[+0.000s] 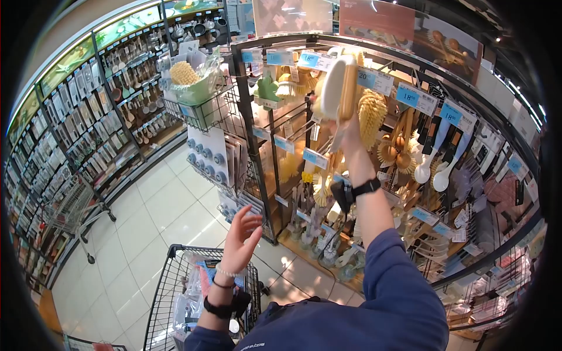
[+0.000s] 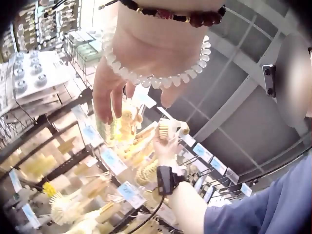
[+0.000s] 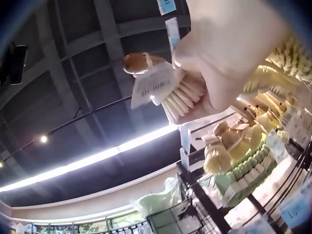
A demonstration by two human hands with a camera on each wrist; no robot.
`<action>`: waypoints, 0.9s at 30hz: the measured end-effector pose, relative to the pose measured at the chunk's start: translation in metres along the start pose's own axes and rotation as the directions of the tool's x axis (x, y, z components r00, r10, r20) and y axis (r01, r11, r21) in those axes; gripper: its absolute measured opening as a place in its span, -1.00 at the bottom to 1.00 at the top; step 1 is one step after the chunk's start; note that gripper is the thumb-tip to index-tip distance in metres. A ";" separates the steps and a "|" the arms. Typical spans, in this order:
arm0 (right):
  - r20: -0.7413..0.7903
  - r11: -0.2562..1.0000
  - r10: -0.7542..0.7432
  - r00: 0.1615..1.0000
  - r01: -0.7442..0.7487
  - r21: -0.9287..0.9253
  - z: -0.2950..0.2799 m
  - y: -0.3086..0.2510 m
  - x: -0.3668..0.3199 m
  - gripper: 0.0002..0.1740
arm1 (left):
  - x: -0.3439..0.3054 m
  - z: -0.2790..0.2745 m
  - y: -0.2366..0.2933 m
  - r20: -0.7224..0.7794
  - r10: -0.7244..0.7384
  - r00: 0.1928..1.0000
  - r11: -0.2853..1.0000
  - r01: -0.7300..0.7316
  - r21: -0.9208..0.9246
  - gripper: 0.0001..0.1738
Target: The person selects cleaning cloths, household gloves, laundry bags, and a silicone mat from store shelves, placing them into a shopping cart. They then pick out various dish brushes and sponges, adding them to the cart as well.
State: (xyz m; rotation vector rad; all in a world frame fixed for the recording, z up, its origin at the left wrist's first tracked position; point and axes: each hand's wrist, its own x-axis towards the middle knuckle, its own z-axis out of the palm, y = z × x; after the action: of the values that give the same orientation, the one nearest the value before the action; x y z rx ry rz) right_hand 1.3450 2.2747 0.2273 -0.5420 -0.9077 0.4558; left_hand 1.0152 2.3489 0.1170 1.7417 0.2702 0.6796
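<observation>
The right hand (image 1: 349, 136) is raised at the top of the rack and grips a brush (image 1: 341, 88) with a wooden back and pale bristles. In the right wrist view its fingers curl round the bristles (image 3: 183, 100), and a white tag (image 3: 153, 85) hangs beside the brush's wooden end. The left hand (image 1: 241, 237) is held in the air above the cart, fingers loosely bent, holding nothing; it wears a pale bead bracelet (image 2: 146, 80). Beside the right hand hangs a long yellow bristle brush (image 1: 372, 117).
A shopping cart (image 1: 153, 310) with packaged goods stands below the left hand. A wire basket (image 1: 205, 114) with a green tub (image 1: 196, 90) juts from the rack's left end. Hanging brushes and blue price tags (image 1: 415, 98) fill the rack. Another cart (image 1: 73, 205) stands at the left shelves.
</observation>
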 end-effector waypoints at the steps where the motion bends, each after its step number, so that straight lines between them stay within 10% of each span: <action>1: -0.100 1.000 -0.024 0.995 0.025 0.007 -0.016 0.023 -0.012 -0.57 | 0.007 0.006 0.006 0.020 -0.004 1.000 0.990 0.007 -0.142 -0.37; 2: -0.198 0.999 -0.048 0.979 0.051 0.012 -0.032 0.045 -0.024 -0.51 | 0.012 0.012 0.009 0.039 -0.003 0.999 0.960 0.014 -0.280 -0.34; 4: 0.218 1.000 0.003 0.976 0.001 -0.017 0.003 0.047 -0.060 -0.50 | 0.019 0.020 0.007 0.051 -0.025 0.998 0.892 0.045 -0.449 -0.31; 7: 0.154 0.823 0.115 0.981 -0.007 -0.568 0.066 0.065 -0.114 -0.46 | 0.020 0.028 -0.009 0.044 -0.043 0.998 0.815 0.061 -0.576 -0.16; 11: 0.393 0.702 0.505 0.769 -0.101 -0.705 0.095 0.081 -0.128 -0.36 | -0.014 0.003 -0.057 -0.002 -0.131 0.991 0.692 0.090 -0.716 -0.26; 14: 0.253 0.644 0.320 0.913 -0.014 -0.765 0.082 0.088 -0.086 -0.33 | -0.061 -0.017 -0.081 -0.180 -0.220 0.959 0.686 0.021 -0.727 -0.36; 17: 0.059 0.597 -0.237 0.970 0.193 -0.779 0.037 0.095 0.006 -0.12 | -0.111 -0.045 -0.090 -0.267 -0.237 0.934 0.687 -0.033 -0.726 -0.42; 21: -0.343 0.652 -0.164 0.925 -0.159 -0.741 0.048 0.038 0.069 0.11 | -0.177 -0.073 -0.100 -0.354 -0.487 0.799 0.684 0.096 -0.723 -0.39; 27: -0.412 0.468 -0.254 0.875 -0.262 -0.844 0.009 0.079 0.138 0.25 | -0.263 -0.100 -0.154 -0.449 -0.765 0.461 0.576 0.177 -0.798 -0.36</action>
State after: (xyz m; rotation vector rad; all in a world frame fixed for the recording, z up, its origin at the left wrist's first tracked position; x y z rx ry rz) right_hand 1.4010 2.4181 0.2672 -1.5775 -0.5719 -0.2414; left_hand 0.7733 2.3383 -0.0930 0.4816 1.0070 0.8864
